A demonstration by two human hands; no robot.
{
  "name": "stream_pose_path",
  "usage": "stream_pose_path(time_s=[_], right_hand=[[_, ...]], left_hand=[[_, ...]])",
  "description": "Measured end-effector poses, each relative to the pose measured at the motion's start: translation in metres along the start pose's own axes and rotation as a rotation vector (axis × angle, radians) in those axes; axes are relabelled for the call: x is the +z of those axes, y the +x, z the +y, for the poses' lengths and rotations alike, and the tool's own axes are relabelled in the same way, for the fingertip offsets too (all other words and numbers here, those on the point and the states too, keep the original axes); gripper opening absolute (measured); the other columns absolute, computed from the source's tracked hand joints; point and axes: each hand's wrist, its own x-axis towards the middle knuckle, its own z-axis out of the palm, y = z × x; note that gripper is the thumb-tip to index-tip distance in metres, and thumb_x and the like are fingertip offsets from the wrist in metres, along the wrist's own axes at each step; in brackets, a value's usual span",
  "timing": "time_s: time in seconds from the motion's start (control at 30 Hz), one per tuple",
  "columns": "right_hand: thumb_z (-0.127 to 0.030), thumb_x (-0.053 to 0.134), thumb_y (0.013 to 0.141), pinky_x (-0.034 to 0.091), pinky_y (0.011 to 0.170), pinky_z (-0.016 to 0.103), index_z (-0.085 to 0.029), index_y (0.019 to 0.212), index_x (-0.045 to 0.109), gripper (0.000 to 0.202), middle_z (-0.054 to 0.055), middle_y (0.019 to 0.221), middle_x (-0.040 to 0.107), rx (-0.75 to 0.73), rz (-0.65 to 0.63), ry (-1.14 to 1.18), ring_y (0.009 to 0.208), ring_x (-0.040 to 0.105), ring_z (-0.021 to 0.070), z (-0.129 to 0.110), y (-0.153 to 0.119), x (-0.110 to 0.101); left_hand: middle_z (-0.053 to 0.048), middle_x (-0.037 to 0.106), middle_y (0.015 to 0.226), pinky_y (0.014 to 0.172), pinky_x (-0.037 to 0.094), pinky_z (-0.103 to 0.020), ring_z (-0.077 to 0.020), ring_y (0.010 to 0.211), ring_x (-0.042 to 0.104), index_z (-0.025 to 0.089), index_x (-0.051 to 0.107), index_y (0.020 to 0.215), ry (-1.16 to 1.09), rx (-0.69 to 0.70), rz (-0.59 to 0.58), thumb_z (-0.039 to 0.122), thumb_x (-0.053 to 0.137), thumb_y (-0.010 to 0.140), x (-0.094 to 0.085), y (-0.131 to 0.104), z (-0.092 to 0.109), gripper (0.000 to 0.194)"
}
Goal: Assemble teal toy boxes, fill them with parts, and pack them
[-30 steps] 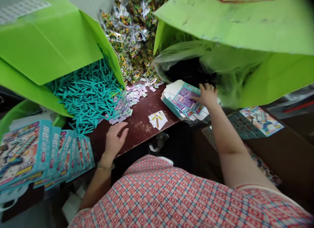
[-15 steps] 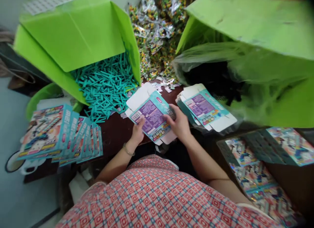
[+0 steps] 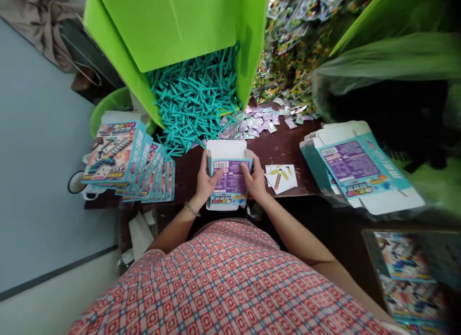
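A teal and purple carton (image 3: 230, 176) is between my hands in front of my body, its white end flaps standing out at top and bottom. My left hand (image 3: 207, 181) grips its left side, thumb on the printed face. On the opposite side my right hand (image 3: 255, 179) holds it the same way. Small white cards with a yellow tool picture (image 3: 283, 178) lie on the table just right of my right hand. Further right is a stack of flattened cartons (image 3: 360, 167) with white flaps.
Teal sticks (image 3: 196, 100) spill from a green box (image 3: 180, 23). Small sachets (image 3: 259, 121) lie beside them, below a heap of bagged colourful pieces (image 3: 298, 61). Printed boxes (image 3: 115, 155) stand in a row at left. A plastic-lined bin (image 3: 389, 100) holds black pieces; more boxes (image 3: 406, 258) sit lower right.
The view has shifted right. The carton, flat and tilted before, is now upright and opened out into a box shape between both hands. The white cards have come into view.
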Motion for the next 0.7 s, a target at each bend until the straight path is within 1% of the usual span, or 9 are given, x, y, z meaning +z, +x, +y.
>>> stream_pose_path(time_s=[0.07, 0.13, 0.2, 0.3, 0.4, 0.47, 0.53, 0.6, 0.7], right_hand=[[-0.067, 0.053, 0.096, 0.056, 0.102, 0.043, -0.022, 0.133, 0.062, 0.059, 0.013, 0.131, 0.073, 0.005, 0.006, 0.003, 0.114, 0.069, 0.0301, 0.005, -0.001, 0.007], [-0.07, 0.053, 0.095, 0.058, 0.091, 0.039, -0.023, 0.111, 0.067, 0.052, 0.009, 0.109, 0.076, 0.04, -0.049, 0.003, 0.097, 0.069, 0.0272, 0.011, -0.006, 0.011], [-0.074, 0.051, 0.094, 0.057, 0.081, 0.037, -0.024, 0.088, 0.064, 0.053, 0.005, 0.086, 0.071, 0.077, -0.147, -0.01, 0.081, 0.064, 0.0238, 0.018, -0.011, 0.01], [-0.08, 0.043, 0.097, 0.056, 0.079, 0.038, -0.023, 0.072, 0.059, 0.064, 0.005, 0.078, 0.065, 0.029, -0.349, -0.026, 0.078, 0.063, 0.023, 0.023, -0.006, -0.001], [-0.078, 0.042, 0.099, 0.056, 0.098, 0.047, -0.022, 0.085, 0.073, 0.066, 0.012, 0.106, 0.073, -0.141, -0.399, -0.066, 0.107, 0.068, 0.0282, 0.016, 0.025, -0.01], [-0.073, 0.05, 0.099, 0.053, 0.106, 0.049, -0.023, 0.1, 0.079, 0.058, 0.013, 0.116, 0.075, -0.217, -0.41, -0.145, 0.118, 0.068, 0.0297, 0.005, 0.05, -0.01], [-0.067, 0.058, 0.097, 0.055, 0.102, 0.048, -0.023, 0.102, 0.082, 0.05, 0.012, 0.106, 0.079, -0.237, -0.484, -0.215, 0.109, 0.072, 0.0302, -0.008, 0.064, -0.006], [-0.061, 0.062, 0.097, 0.057, 0.098, 0.046, -0.025, 0.1, 0.085, 0.043, 0.009, 0.101, 0.081, -0.241, -0.592, -0.18, 0.102, 0.076, 0.0296, -0.02, 0.063, -0.002], [-0.058, 0.064, 0.097, 0.058, 0.102, 0.046, -0.027, 0.101, 0.087, 0.038, 0.006, 0.109, 0.082, -0.157, -0.66, 0.055, 0.112, 0.076, 0.0298, -0.027, 0.046, 0.0]], left_hand=[[-0.015, 0.042, 0.17, 0.13, 0.035, -0.042, -0.0329, 0.159, 0.04, 0.026, 0.041, 0.162, 0.043, -0.013, 0.012, 0.062, 0.084, 0.081, -0.002, -0.012, -0.007, 0.098], [-0.016, 0.057, 0.157, 0.126, 0.04, -0.044, -0.0332, 0.149, 0.052, 0.024, 0.055, 0.15, 0.069, -0.032, 0.013, 0.065, 0.078, 0.085, -0.006, -0.022, -0.012, 0.079], [-0.014, 0.073, 0.131, 0.115, 0.05, -0.044, -0.0311, 0.127, 0.067, 0.021, 0.069, 0.126, 0.071, -0.066, 0.01, 0.068, 0.068, 0.091, -0.011, -0.03, -0.016, 0.058], [-0.007, 0.075, 0.093, 0.09, 0.057, -0.037, -0.0244, 0.093, 0.07, 0.021, 0.072, 0.093, 0.008, -0.188, 0.06, 0.066, 0.055, 0.098, -0.017, -0.03, -0.017, 0.048], [-0.002, 0.073, 0.091, 0.082, 0.056, -0.032, -0.0209, 0.088, 0.069, 0.022, 0.07, 0.099, -0.178, -0.314, 0.15, 0.054, 0.066, 0.09, -0.017, -0.017, -0.014, 0.033], [-0.002, 0.075, 0.099, 0.085, 0.056, -0.034, -0.0214, 0.091, 0.071, 0.022, 0.068, 0.112, -0.361, -0.421, 0.084, 0.045, 0.072, 0.079, -0.014, -0.005, -0.012, 0.04], [-0.005, 0.077, 0.096, 0.086, 0.058, -0.037, -0.0241, 0.089, 0.073, 0.019, 0.069, 0.113, -0.509, -0.576, -0.055, 0.041, 0.071, 0.073, -0.011, 0.006, -0.01, 0.046], [-0.006, 0.078, 0.09, 0.085, 0.058, -0.039, -0.0261, 0.086, 0.074, 0.016, 0.072, 0.11, -0.585, -0.687, -0.116, 0.039, 0.069, 0.07, -0.011, 0.011, -0.008, 0.047], [-0.007, 0.081, 0.096, 0.087, 0.058, -0.037, -0.0252, 0.09, 0.075, 0.017, 0.075, 0.119, -0.632, -0.675, -0.096, 0.036, 0.067, 0.071, -0.014, 0.008, -0.005, 0.052]])
